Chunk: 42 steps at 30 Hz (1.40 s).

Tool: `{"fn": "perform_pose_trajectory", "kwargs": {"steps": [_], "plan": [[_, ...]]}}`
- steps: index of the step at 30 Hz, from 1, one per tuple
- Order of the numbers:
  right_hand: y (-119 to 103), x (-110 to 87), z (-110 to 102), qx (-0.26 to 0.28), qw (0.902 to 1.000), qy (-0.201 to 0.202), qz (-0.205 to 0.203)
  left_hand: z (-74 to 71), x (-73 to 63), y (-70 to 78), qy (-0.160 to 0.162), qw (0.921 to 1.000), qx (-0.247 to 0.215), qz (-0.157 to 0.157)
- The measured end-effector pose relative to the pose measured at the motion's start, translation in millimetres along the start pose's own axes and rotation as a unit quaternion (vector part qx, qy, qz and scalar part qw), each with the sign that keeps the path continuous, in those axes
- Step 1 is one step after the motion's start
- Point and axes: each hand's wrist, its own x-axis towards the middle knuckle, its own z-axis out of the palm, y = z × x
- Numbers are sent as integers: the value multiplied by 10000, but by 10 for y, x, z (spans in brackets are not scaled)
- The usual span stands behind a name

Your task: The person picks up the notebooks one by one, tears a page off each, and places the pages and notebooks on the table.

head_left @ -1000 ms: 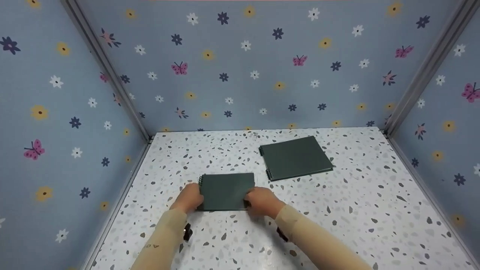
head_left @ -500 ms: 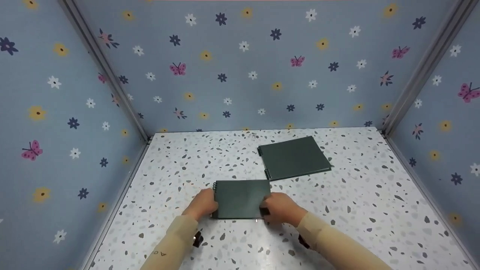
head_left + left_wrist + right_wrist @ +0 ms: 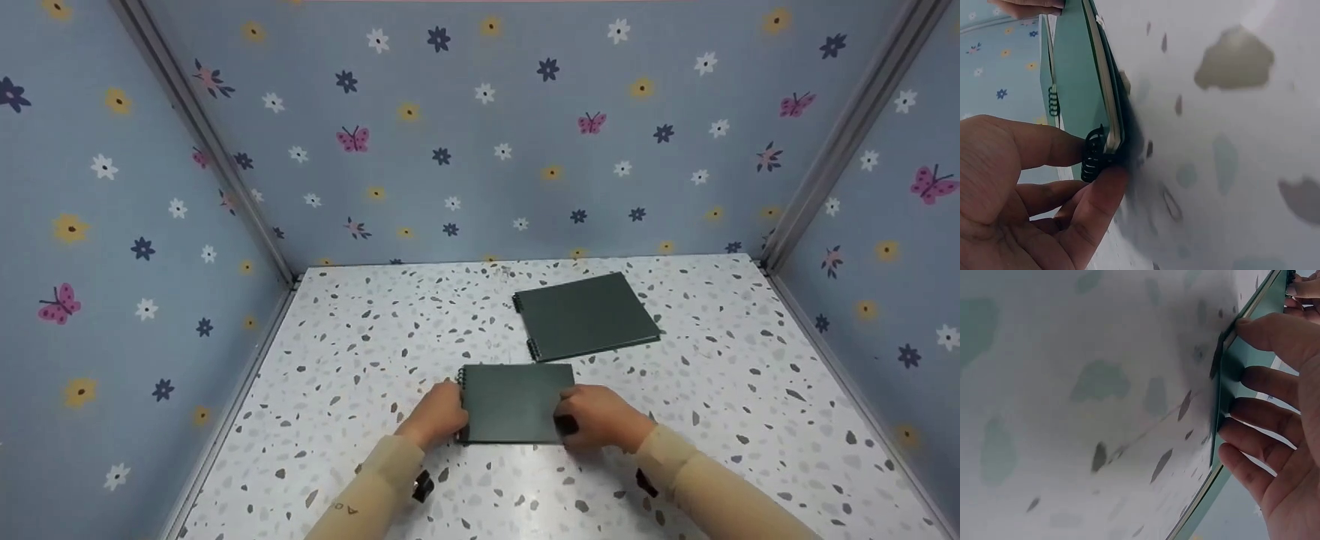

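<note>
A small dark green spiral notebook [image 3: 517,405] lies near the front of the speckled tabletop, coils at its left side. My left hand [image 3: 439,412] pinches the bound edge; in the left wrist view its fingers and thumb are around the black coil [image 3: 1092,154] at one corner. On the opposite edge, my right hand [image 3: 600,416] grips the notebook. The right wrist view shows that hand's thumb on the page edge and its bent fingers against the cover [image 3: 1235,365]. Just behind lies a larger dark green spiral notebook [image 3: 589,316], turned at an angle and touched by neither hand.
The white speckled table [image 3: 360,330] is bounded by a patterned blue back wall [image 3: 480,180] and two side walls, with grey metal posts [image 3: 814,150] at the corners. The larger notebook's lower left corner is close to the small notebook's back edge.
Both hands have moved the small notebook to the right and slightly toward me, keeping their hold. It now sits in front of the larger notebook, which stays put.
</note>
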Motion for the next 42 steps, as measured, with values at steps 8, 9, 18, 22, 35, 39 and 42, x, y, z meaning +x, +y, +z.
{"fn": "perform_pose_trajectory", "kwargs": {"steps": [8, 9, 18, 22, 35, 39, 42], "plan": [[127, -129, -116, 96, 9995, -264, 176, 164, 26, 131, -9, 9995, 95, 290], [147, -131, -122, 152, 9992, -250, 266, 177, 26, 142, 25, 9992, 226, 319], [328, -16, -39, 496, 9866, -31, 1555, 244, 54, 154, 649, 9806, 1689, 752], [395, 52, -10, 574, 9829, -33, 1748, 252, 72, 153, 516, 9667, 2164, 1267], [471, 229, -30, 682, 9770, -404, 1982, 306, 23, 205, -675, 9534, 2486, 1572], [475, 257, -43, 669, 9757, -439, 2040, 329, 26, 207, -670, 9513, 2574, 1559], [473, 274, -53, 629, 9763, -356, 2038, 336, 29, 216, -666, 9506, 2600, 1560]]}}
